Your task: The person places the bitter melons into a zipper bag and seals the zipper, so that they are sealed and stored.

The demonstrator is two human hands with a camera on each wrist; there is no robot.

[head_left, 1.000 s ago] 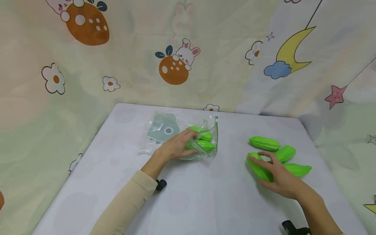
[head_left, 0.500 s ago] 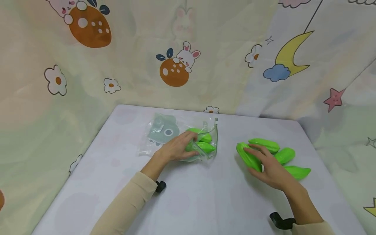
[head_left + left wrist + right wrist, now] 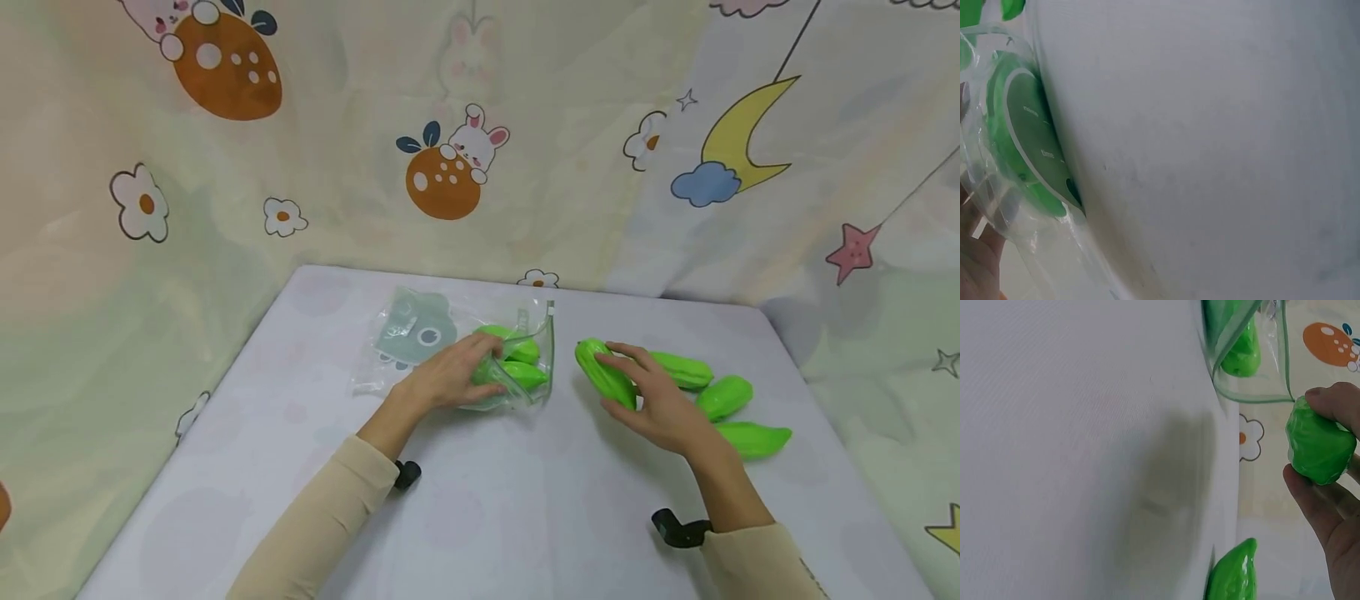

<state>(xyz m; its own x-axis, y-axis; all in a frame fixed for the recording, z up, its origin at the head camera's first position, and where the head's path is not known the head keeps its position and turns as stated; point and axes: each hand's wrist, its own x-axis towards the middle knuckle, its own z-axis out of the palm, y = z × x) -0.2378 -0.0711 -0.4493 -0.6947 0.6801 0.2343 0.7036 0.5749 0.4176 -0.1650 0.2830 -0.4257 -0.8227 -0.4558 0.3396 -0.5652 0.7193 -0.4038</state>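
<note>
My right hand [image 3: 663, 408] grips a bright green, ridged toy gourd [image 3: 602, 372] between thumb and fingers, raised above the table right of the bag. In the right wrist view that gourd [image 3: 1319, 445] shows end-on, thumb on one side and fingers on the other. A clear zip bag [image 3: 416, 329] with a grey-green cartoon print lies at the back left. My left hand [image 3: 448, 373] pinches its upper layer near the mouth, which gapes to the right. Inside the bag lie green gourds [image 3: 525, 375]; the hand hides part of them.
Loose on the table to the right lie three similar gourds: a back one [image 3: 684, 370], a middle one [image 3: 725, 397] and a front one [image 3: 756, 439]. The white table [image 3: 487, 517] ends at a patterned cloth backdrop [image 3: 570, 167].
My right hand has carried the gourd leftward and slightly away from me, off the loose group and closer to the bag's mouth. The left hand and bag stay put.
</note>
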